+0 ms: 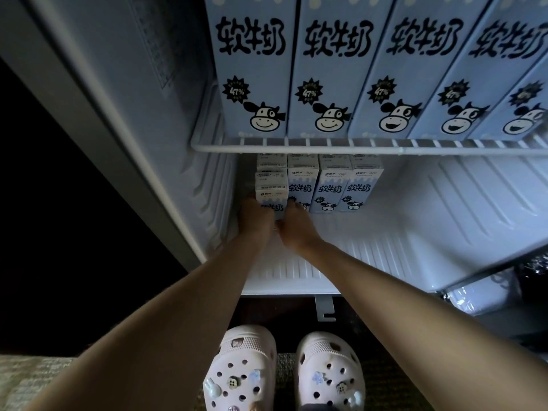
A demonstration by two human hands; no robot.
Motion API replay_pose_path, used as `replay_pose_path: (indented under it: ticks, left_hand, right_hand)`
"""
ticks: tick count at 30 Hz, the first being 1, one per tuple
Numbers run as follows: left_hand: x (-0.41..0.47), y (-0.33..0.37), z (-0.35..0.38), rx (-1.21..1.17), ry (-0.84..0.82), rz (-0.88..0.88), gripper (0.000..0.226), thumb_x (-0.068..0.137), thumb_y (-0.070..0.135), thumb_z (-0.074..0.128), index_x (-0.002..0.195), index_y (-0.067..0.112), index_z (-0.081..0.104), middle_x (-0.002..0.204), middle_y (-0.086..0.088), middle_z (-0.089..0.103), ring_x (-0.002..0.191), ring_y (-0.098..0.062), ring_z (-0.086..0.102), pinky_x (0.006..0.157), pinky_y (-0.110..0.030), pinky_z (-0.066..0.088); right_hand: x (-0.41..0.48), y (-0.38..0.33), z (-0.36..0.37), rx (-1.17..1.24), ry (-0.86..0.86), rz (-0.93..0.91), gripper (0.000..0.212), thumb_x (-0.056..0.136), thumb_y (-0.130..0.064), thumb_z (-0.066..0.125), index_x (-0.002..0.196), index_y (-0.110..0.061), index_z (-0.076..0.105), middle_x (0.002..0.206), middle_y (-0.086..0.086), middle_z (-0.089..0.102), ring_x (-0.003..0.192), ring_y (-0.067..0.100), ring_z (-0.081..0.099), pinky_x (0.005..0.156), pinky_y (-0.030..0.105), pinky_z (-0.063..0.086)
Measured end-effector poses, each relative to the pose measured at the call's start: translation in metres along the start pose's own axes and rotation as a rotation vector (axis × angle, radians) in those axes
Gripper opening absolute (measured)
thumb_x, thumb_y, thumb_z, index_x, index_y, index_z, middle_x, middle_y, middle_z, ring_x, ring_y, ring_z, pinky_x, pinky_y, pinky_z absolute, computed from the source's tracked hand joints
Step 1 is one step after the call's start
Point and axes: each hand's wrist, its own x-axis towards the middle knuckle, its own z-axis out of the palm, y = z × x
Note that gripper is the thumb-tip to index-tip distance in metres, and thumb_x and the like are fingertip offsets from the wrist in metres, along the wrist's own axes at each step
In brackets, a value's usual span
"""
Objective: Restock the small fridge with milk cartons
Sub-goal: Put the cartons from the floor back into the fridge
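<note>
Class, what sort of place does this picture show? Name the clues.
Probably a home or small shop corner: an open small fridge, its wire shelf lined with milk cartons, and casual clogs.

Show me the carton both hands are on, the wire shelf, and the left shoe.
carton in hand (pixel 271 192), head view, on its top front panel.
wire shelf (pixel 296 148), head view, on its front rail.
left shoe (pixel 241 372), head view, on its perforated upper.
</note>
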Motion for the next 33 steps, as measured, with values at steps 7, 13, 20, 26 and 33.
replay_pose_path:
  ticks: [7, 13, 20, 26, 33]
  left_hand:
    - [-0.002, 0.003, -0.003, 0.050, -0.020, -0.014, 0.049, 0.086, -0.015, 0.043, 0.130, 0.005, 0.051, 0.133, -0.016, 0.055, 0.124, -0.030, 0.050, 0.098, -0.032, 0.044]
    - [-0.030, 0.014, -0.018, 0.178, -0.067, -0.025, 0.043, 0.086, -0.007, 0.048, 0.127, 0.003, 0.051, 0.128, -0.014, 0.058, 0.116, -0.029, 0.056, 0.084, -0.028, 0.047]
    - [-0.107, 0.047, -0.053, 0.497, -0.128, 0.045, 0.029, 0.090, 0.004, 0.044, 0.117, 0.000, 0.055, 0.090, -0.010, 0.060, 0.076, -0.022, 0.059, 0.055, -0.022, 0.044]
    - [-0.216, 0.089, -0.082, 0.545, -0.122, 0.211, 0.031, 0.091, 0.011, 0.038, 0.109, 0.000, 0.062, 0.115, -0.020, 0.062, 0.105, -0.034, 0.060, 0.077, -0.030, 0.047]
    - [-0.361, 0.100, -0.097, 0.669, -0.292, 0.502, 0.027, 0.090, 0.012, 0.045, 0.106, 0.006, 0.066, 0.110, -0.018, 0.066, 0.102, -0.034, 0.060, 0.088, -0.033, 0.047]
  right_hand:
    - [-0.003, -0.005, -0.004, 0.041, -0.028, 0.014, 0.047, 0.092, -0.008, 0.050, 0.136, -0.001, 0.037, 0.138, 0.017, 0.043, 0.126, 0.030, 0.043, 0.103, 0.031, 0.037]
    - [-0.033, -0.007, -0.030, -0.057, -0.078, 0.043, 0.044, 0.093, -0.008, 0.047, 0.136, -0.003, 0.039, 0.141, 0.015, 0.041, 0.127, 0.030, 0.044, 0.098, 0.029, 0.039]
    - [-0.124, -0.034, -0.074, -0.078, 0.073, -0.038, 0.030, 0.091, -0.002, 0.046, 0.117, 0.003, 0.058, 0.128, 0.018, 0.056, 0.117, 0.031, 0.055, 0.093, 0.029, 0.044]
    - [-0.235, -0.061, -0.135, -0.058, 0.284, -0.085, 0.024, 0.091, -0.011, 0.048, 0.109, -0.004, 0.061, 0.115, 0.012, 0.062, 0.103, 0.027, 0.059, 0.080, 0.027, 0.044]
    - [-0.391, -0.049, -0.191, -0.082, 0.453, -0.123, 0.029, 0.093, -0.010, 0.044, 0.117, -0.008, 0.060, 0.120, 0.008, 0.062, 0.108, 0.024, 0.059, 0.091, 0.031, 0.046]
